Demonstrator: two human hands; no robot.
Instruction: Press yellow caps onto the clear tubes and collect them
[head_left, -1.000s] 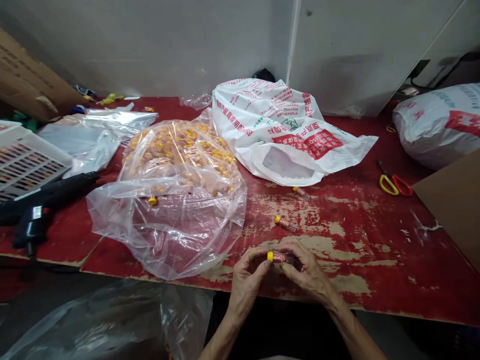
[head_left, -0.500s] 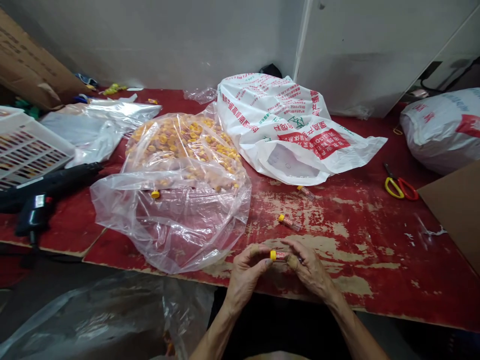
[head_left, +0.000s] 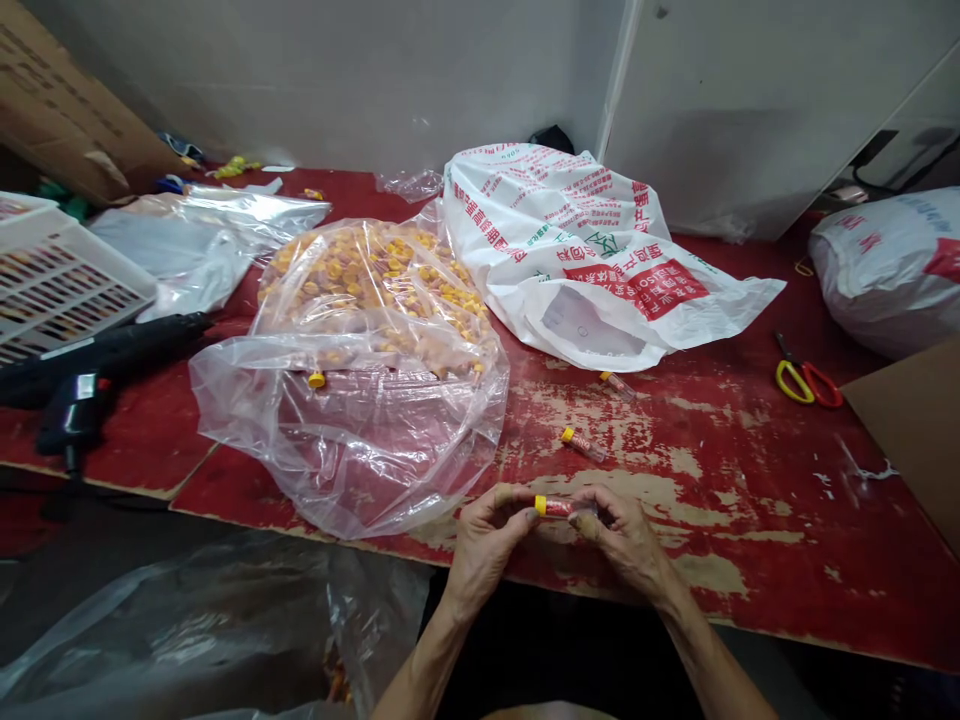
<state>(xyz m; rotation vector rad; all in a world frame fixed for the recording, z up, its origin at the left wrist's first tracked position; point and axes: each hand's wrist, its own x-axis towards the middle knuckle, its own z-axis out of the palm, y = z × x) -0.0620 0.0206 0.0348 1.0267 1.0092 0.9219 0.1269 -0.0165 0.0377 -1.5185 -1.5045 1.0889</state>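
Level between my two hands, just above the table's front edge, is a small clear tube (head_left: 558, 508) with a yellow cap and a red and white label. My left hand (head_left: 487, 545) pinches it at the capped end between thumb and fingers. At the other end my right hand (head_left: 622, 535) grips the clear part, and its fingers hide the tip. A similar capped tube (head_left: 583, 444) lies on the table just beyond my hands. Farther back another one (head_left: 619, 386) rests by the mouth of the white woven sack (head_left: 600, 260).
A clear plastic bag (head_left: 367, 420) full of yellow caps spreads over the worn red table (head_left: 787, 560). To the left are a black heat gun (head_left: 105, 360) and a white basket (head_left: 75, 270). Scissors (head_left: 806, 383), a cardboard box (head_left: 915, 420) and another sack (head_left: 885, 270) stand right.
My right fingers have curled in closer round the tube's clear end. Both hands still hold the tube. The whole view has shifted slightly.
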